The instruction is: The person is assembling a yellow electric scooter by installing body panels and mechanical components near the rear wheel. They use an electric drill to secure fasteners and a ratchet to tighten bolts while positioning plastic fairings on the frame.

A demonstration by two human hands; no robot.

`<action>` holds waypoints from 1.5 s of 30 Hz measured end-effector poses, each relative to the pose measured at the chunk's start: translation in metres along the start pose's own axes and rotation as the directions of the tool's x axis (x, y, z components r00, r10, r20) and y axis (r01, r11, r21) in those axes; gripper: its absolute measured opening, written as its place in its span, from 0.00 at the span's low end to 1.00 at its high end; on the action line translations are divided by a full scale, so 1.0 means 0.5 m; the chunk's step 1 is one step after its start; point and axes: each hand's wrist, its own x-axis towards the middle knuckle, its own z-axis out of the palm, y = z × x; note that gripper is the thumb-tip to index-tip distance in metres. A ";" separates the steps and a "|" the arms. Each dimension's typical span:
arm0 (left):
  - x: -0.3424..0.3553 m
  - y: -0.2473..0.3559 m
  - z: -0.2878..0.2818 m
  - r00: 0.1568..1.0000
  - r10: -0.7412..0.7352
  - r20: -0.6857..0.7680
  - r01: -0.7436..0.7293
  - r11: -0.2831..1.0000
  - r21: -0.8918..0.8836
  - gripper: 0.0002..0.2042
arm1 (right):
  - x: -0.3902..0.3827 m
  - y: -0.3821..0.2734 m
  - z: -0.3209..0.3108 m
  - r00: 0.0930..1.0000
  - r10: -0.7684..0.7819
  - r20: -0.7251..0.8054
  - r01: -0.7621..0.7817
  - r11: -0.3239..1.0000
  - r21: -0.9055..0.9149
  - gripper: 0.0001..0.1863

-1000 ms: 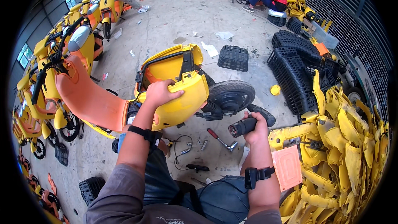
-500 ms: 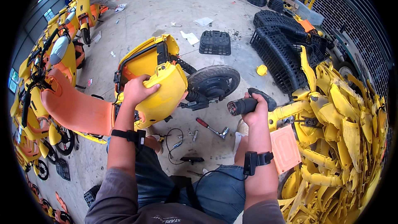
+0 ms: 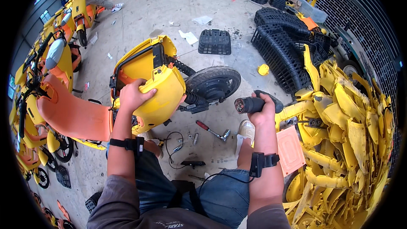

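Note:
My left hand (image 3: 135, 95) grips the top edge of a yellow body panel (image 3: 163, 97) at the rear of an electric scooter. Its thumb lies over the panel's outer face and the fingers reach inside, partly hidden. The scooter's orange footboard shell (image 3: 78, 112) extends to the left, while its black rear wheel (image 3: 214, 84) points away to the right. Held to the right of the scooter, apart from it, is a black cordless drill (image 3: 251, 104). My right hand (image 3: 265, 112) is wrapped round it, and its round end faces left. The panel's fastenings are not visible.
On the floor between my feet lie a red-handled ratchet wrench (image 3: 212, 130), a black cable (image 3: 168, 148) and small metal parts. A pile of yellow panels (image 3: 347, 131) rises at right, black baskets (image 3: 280, 46) behind it. Parked scooters (image 3: 55, 63) line the left; two people sit farther off.
The whole view has shifted slightly, so the scooter and floor items appear farther left. The drill's round end has tipped up a little. Both hands keep their holds.

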 end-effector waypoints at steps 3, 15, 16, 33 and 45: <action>0.002 -0.001 0.004 1.000 0.011 -0.022 -0.011 1.000 0.002 0.32 | 0.002 0.013 0.007 0.999 -0.031 -0.010 0.030 0.997 -0.072 0.14; 0.007 -0.021 0.019 0.999 0.041 -0.018 -0.041 0.999 -0.014 0.31 | -0.038 0.109 0.009 0.992 0.120 0.026 -0.079 0.787 -0.612 0.19; 0.008 -0.019 0.019 0.999 0.039 -0.008 -0.039 0.999 -0.018 0.31 | -0.031 0.126 0.000 0.992 0.126 0.017 -0.085 0.755 -0.650 0.19; 0.018 -0.068 0.016 0.992 0.125 0.007 -0.123 0.983 -0.133 0.33 | 0.101 0.501 -0.354 0.937 0.275 -0.216 -0.003 -0.611 -0.792 0.29; 0.020 -0.068 0.041 0.994 0.108 -0.028 -0.111 0.984 -0.139 0.31 | 0.177 0.712 -0.598 0.862 -0.352 -0.366 -0.471 -0.287 -0.834 0.48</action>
